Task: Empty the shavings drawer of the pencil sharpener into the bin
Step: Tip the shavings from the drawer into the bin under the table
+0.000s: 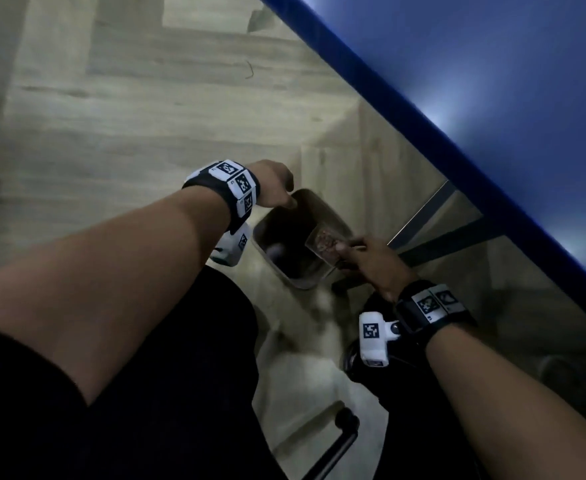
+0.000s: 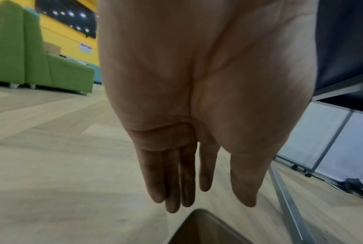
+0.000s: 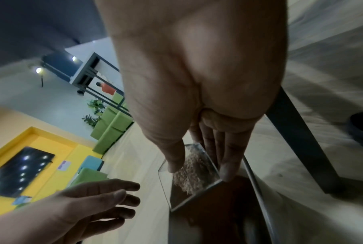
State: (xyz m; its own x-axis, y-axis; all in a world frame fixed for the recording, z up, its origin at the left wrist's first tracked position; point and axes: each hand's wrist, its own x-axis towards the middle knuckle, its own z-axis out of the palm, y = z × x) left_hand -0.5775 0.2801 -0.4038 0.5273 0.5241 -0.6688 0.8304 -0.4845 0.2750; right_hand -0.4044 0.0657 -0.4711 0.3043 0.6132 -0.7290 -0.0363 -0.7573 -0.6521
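A small clear shavings drawer (image 1: 323,241) with brown shavings in it hangs tilted over the open grey bin (image 1: 314,276), which stands on the floor. My right hand (image 1: 348,249) pinches the drawer by its near end. In the right wrist view the thumb and the fingers (image 3: 228,165) clamp the drawer (image 3: 189,189) from both sides, with the shavings heaped inside it above the bin's dark mouth (image 3: 257,189). My left hand (image 1: 286,195) hovers at the bin's far rim, holding nothing. The left wrist view shows that hand (image 2: 209,203) with straight fingers just above the bin's rim (image 2: 199,213).
A blue table edge (image 1: 458,116) runs diagonally at the right, with its metal legs (image 1: 419,216) just behind the bin. A chair's castor (image 1: 345,422) stands on the wooden floor between my legs. Green sofas (image 2: 40,66) line the far wall.
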